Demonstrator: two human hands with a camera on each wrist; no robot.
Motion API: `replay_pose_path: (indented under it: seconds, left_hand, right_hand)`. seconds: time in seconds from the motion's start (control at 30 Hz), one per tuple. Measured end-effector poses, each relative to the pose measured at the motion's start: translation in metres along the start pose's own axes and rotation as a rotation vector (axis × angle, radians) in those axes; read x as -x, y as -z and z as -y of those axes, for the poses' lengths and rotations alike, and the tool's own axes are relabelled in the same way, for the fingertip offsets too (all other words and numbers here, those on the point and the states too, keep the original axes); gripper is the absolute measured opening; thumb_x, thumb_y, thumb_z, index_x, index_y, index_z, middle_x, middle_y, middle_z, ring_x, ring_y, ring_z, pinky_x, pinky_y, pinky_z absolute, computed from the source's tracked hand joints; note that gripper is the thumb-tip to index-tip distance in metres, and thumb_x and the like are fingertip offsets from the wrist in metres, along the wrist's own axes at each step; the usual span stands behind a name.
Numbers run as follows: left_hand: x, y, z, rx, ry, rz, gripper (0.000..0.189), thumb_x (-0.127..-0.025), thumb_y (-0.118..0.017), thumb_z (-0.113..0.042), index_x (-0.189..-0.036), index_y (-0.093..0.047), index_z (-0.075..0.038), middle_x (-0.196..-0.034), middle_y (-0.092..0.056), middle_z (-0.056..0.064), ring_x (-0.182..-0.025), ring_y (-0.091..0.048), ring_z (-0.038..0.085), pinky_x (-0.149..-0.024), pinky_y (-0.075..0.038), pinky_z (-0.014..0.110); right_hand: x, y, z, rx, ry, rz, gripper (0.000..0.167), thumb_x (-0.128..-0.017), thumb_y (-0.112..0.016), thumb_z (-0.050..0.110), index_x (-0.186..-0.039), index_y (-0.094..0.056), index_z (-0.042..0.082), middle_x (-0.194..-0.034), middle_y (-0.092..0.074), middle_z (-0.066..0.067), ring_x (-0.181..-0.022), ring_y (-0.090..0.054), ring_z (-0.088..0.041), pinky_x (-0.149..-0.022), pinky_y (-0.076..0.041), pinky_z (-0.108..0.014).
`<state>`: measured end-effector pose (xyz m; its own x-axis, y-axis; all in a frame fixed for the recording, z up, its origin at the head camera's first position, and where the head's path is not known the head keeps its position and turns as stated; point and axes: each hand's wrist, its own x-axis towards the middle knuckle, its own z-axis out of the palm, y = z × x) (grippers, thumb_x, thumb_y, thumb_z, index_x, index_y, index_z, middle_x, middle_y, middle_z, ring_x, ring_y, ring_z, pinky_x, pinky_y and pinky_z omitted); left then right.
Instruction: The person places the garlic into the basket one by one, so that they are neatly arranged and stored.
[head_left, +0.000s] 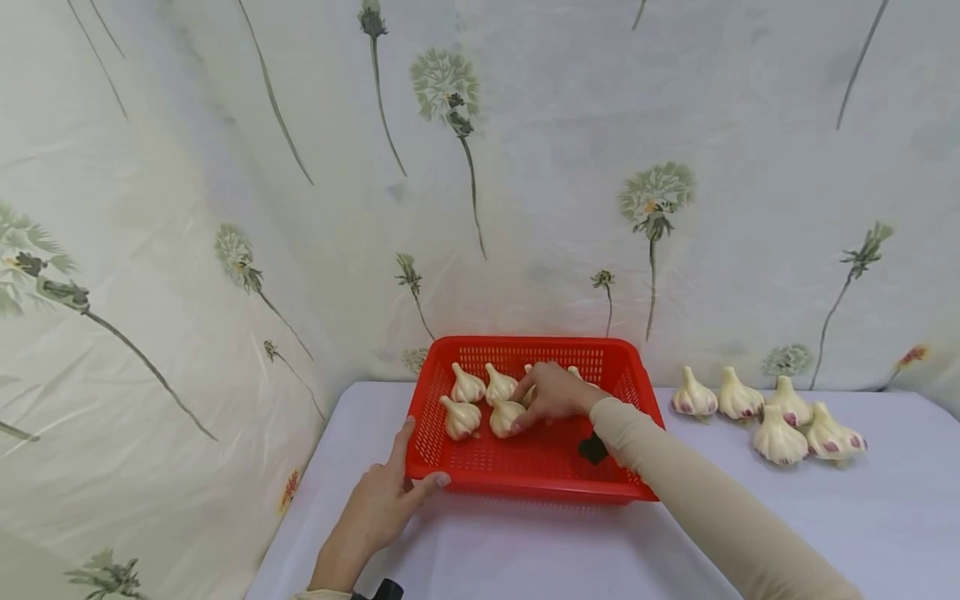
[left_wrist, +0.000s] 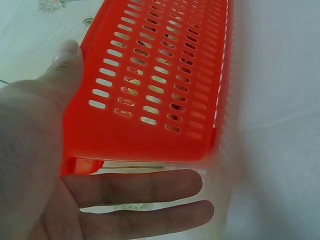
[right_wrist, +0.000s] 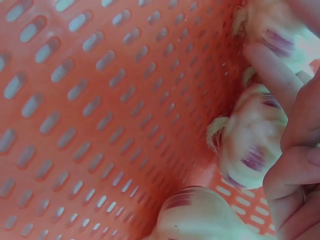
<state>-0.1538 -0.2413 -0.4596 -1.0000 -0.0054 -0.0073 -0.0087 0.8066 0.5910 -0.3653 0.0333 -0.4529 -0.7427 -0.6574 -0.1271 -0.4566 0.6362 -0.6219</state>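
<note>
A red plastic basket [head_left: 517, 482] with slotted walls stands on the table, garlic bulbs in two rows inside it. At its front left corner my left hand [head_left: 381, 504] touches the rim, the thumb on the front side; in the left wrist view two fingers reach out straight past the corner. My right hand [head_left: 555, 392] is inside the basket and pinches a garlic bulb [head_left: 505, 419] in the front row. Left of that bulb sits another garlic bulb [head_left: 461, 418]. The right hand partly hides the back row. In the right wrist view, fingers [right_wrist: 272, 75] lie against a purple-streaked bulb.
Several more garlic bulbs [head_left: 780, 437] lie in a group on the table to the right of the basket. The table [head_left: 495, 550] has a pale cover. A flower-printed sheet [head_left: 540, 208] hangs behind the basket and along the left side.
</note>
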Motion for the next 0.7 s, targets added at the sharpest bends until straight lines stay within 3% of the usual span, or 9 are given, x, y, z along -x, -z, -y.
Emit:
replay_pose_path:
  seconds: [0.3, 0.7]
  left_hand:
    - [0.0004, 0.0005, 0.0013, 0.004, -0.005, -0.004, 0.104, -0.093, -0.068, -0.068, -0.169, -0.022, -0.014, -0.07, -0.06, -0.002, -0.066, -0.056, 0.015, -0.061, -0.046, 0.032]
    - [0.0004, -0.0001, 0.0023, 0.0, -0.016, -0.011, 0.103, -0.093, -0.069, -0.068, -0.169, -0.023, -0.014, -0.073, -0.063, -0.002, -0.068, -0.057, 0.015, -0.063, -0.048, 0.033]
  right_hand:
    - [-0.0001, -0.0059, -0.0037, -0.023, 0.03, 0.0, 0.043, -0.078, -0.095, 0.041, -0.111, -0.084, 0.014, -0.076, -0.073, 0.005, -0.058, -0.063, -0.013, -0.058, -0.053, -0.029]
    - [0.0038, -0.0065, -0.0034, -0.009, 0.071, -0.01, 0.035, -0.081, -0.093, 0.042, -0.1, -0.084, 0.014, -0.068, -0.069, 0.005, -0.056, -0.06, -0.011, -0.058, -0.05, -0.029]
